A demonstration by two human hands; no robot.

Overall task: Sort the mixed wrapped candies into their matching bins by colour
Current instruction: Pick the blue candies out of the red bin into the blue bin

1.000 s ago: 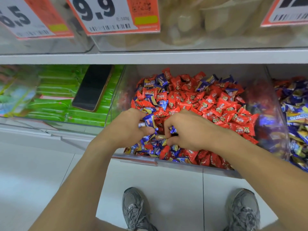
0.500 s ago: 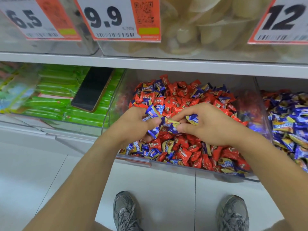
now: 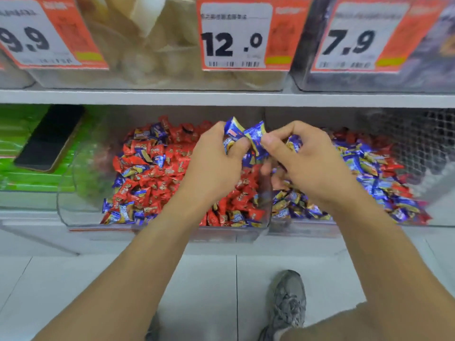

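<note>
Head view, both hands (image 3: 261, 163) raised, pinching blue candies (image 3: 246, 135)

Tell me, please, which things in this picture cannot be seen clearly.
Head view only:
- Candy count in the left hand: fingers cover it.
- Same for the right hand.
- Small print on the price tag: blurred.
- Contents behind the mesh: too dark.
- Left shoe: hidden by the forearm.

Shelf edge (image 3: 221, 97) (low overhead) caps open-topped bins; divider wall (image 3: 267, 193) between.
</note>
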